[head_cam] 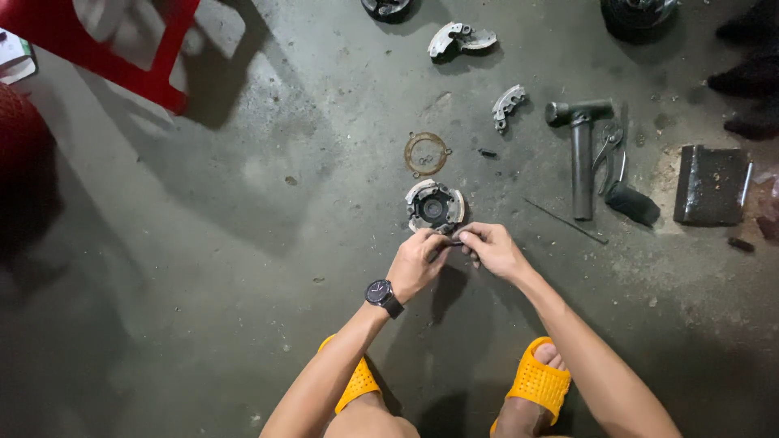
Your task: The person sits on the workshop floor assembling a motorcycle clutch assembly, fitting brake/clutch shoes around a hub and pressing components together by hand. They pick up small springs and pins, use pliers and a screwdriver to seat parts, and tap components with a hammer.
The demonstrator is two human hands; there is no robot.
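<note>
Your left hand (418,264) and right hand (491,250) pinch a small dark part (453,241) beside the round clutch (435,205); next, hold it steady.

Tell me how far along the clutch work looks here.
Partly stripped: two clutch shoes and a thin ring plate lie apart on the floor. Left hand and right hand pinch a small dark part beside the clutch assembly, its other shoes still mounted.

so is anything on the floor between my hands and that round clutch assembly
Nothing visible. The left hand and right hand pinch a small dark part just below the round clutch assembly; only bare concrete floor shows around it.
</note>
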